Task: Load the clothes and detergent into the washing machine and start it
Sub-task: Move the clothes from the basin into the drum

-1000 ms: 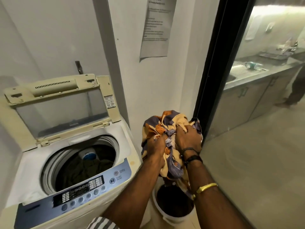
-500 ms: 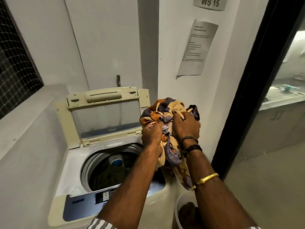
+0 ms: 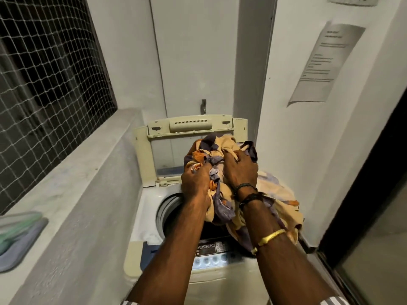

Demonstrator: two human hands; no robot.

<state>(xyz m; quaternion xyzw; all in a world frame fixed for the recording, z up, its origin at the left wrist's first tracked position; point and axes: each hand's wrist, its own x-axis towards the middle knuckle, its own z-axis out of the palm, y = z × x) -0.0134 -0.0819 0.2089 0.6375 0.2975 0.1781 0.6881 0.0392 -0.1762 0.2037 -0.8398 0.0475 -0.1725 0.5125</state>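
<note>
Grey laundry nook, top-loader washing machine [image 3: 145, 219] with lid [image 3: 169, 155] up; left hand [image 3: 195, 183] and right hand [image 3: 240, 170] both clench patterned cloth bundle [image 3: 222, 148] over drum.

Clothes [image 3: 220, 143]: soft crumpled cloth, matt, as I see it.
Washing machine [image 3: 145, 208]: smooth plastic, faint sheen.
Ledge [image 3: 72, 194]: rough matt cement, I'd say.
Notice [image 3: 326, 62]: thin paper.
Bangle [image 3: 272, 235]: shiny metal.

**Lettering in view: none legible**

A wall plate [image 3: 352, 0], cut by the upper edge, shows only the lower halves of dark characters. A paper notice [image 3: 326, 64] on the right wall carries printed lines too blurred to read. The control panel [image 3: 210, 249] of the washing machine [image 3: 144, 216] bears labels too small to read.
</note>
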